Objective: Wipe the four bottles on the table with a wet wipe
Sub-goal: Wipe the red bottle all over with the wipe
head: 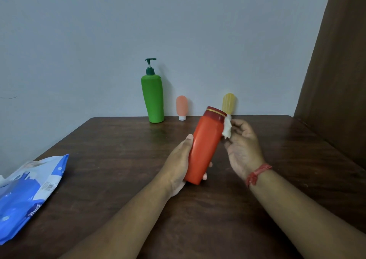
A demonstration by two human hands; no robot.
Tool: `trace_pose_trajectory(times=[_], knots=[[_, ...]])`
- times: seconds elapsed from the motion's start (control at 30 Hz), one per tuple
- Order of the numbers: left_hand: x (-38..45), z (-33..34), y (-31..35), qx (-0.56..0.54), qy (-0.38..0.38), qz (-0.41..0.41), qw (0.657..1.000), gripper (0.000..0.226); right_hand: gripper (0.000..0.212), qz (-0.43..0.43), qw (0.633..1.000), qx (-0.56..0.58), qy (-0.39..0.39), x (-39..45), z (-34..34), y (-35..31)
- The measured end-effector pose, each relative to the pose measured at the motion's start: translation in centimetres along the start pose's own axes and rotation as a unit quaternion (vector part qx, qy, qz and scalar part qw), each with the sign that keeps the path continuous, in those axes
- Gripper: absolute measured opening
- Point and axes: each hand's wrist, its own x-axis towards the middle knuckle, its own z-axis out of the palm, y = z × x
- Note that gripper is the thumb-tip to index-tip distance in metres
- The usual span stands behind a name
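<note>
Left hand (pixel 179 165) grip clamps orange bottle (pixel 205 149), hiding yellow bottle (pixel 228 102) base; right hand (pixel 242 147) pinches wipe (pixel 227 128); wipes pack (pixel 25 195) cropped, text unreadable.

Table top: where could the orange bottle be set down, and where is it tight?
Bare wood lies right of the right hand, and between the wipes pack and the left hand. The back edge is crowded: green pump bottle, pink tube, yellow tube.
</note>
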Motion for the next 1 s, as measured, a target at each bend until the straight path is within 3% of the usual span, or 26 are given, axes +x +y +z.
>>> trace_pose_trajectory(times=[0.17, 0.27, 0.37, 0.6, 0.8, 0.9, 1.0], knots=[[0.4, -0.8, 0.3, -0.091, 0.086, 0.026, 0.992, 0.049, 0.004, -0.014, 0.972, -0.204, -0.114, -1.8, 0.7, 2.3], [1.0, -1.1, 0.1, -0.091, 0.148, 0.050, 0.983, 0.048, 0.005, -0.073, 0.939, -0.304, -0.140, -2.4, 1.1, 2.4], [1.3, -1.2, 0.1, -0.094, 0.180, 0.061, 0.977, 0.045, 0.009, -0.077, 0.918, -0.355, -0.158, -2.8, 1.4, 2.6], [1.1, -2.2, 0.8, -0.125, 0.219, 0.053, 0.966, 0.041, 0.010, 0.023, 0.890, -0.400, -0.218, -3.9, 1.2, 3.5], [0.8, -1.4, 0.3, -0.019, 0.129, 0.028, 0.991, 0.047, 0.018, -0.029, 0.948, -0.294, -0.116, -2.7, 1.3, 1.9], [0.4, -0.5, -0.2, 0.055, 0.096, 0.028, 0.993, 0.043, 0.034, -0.055, 0.960, -0.268, -0.060, -1.6, 0.8, 1.2], [0.1, 0.2, -0.3, 0.103, 0.089, 0.042, 0.990, 0.043, 0.032, -0.091, 0.975, -0.204, 0.000, -0.9, 0.6, 0.2]])
